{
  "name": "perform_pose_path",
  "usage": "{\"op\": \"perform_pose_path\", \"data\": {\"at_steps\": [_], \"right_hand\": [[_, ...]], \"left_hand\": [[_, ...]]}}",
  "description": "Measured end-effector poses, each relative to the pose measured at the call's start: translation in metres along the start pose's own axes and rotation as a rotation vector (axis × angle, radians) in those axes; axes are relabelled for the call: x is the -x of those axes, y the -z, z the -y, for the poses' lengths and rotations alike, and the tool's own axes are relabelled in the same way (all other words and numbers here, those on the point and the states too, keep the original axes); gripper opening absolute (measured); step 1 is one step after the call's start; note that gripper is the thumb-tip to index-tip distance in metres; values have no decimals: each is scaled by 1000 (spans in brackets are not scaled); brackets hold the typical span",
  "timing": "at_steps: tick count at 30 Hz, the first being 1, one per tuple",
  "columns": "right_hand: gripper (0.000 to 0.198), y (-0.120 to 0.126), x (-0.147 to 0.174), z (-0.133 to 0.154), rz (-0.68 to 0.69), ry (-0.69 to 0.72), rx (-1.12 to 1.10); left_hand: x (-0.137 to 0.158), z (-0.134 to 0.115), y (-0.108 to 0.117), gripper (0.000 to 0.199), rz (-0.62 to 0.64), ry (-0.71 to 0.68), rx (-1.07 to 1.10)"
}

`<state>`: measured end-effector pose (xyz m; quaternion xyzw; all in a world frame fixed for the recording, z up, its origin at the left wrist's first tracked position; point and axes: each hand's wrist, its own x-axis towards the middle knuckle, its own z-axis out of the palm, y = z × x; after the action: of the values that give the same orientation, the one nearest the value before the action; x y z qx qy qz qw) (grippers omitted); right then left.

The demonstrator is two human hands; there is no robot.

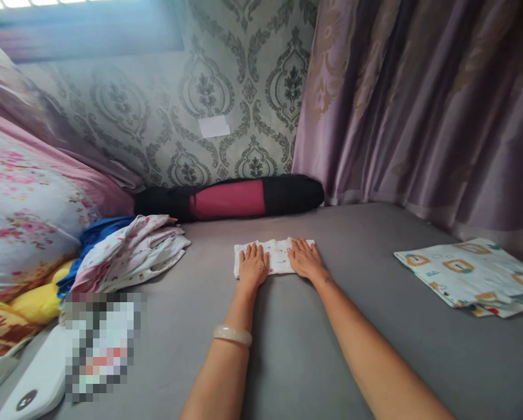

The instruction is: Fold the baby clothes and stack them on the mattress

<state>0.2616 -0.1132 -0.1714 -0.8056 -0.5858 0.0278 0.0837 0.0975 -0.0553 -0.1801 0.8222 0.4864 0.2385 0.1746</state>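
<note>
A small white cloth with tiny printed marks [279, 258] lies folded into a flat rectangle on the grey sheet [296, 338]. Pressed flat on its left part is my left hand [253, 265], fingers stretched forward. My right hand [305, 258] rests palm down on the right part, its fingers also extended and slightly apart. The middle of the cloth shows between the two hands. Neither hand grips anything. A pale bangle [233, 335] circles my left forearm.
A printed cloth stack [471, 271] lies at the right. On the left are crumpled clothes [130, 251], a floral pillow [29, 204], a yellow plush item [36, 303] and a white device [38, 373]. A black and red long bag [229, 198] lies along the wall; purple curtains [397, 105] hang right.
</note>
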Motion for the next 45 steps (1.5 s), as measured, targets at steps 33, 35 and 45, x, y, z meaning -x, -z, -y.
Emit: {"op": "perform_pose_path", "data": {"at_steps": [33,35,45], "right_hand": [[39,18,-53,-40,77,165,65],[38,23,-64,-43,129,102,44],[34,37,-83,-57,276,-10,-135]], "left_hand": [[-114,30,48,23,99,487,392],[-116,32,48,21,112,494,381],[-95,25,51,30,67,269,258]]}}
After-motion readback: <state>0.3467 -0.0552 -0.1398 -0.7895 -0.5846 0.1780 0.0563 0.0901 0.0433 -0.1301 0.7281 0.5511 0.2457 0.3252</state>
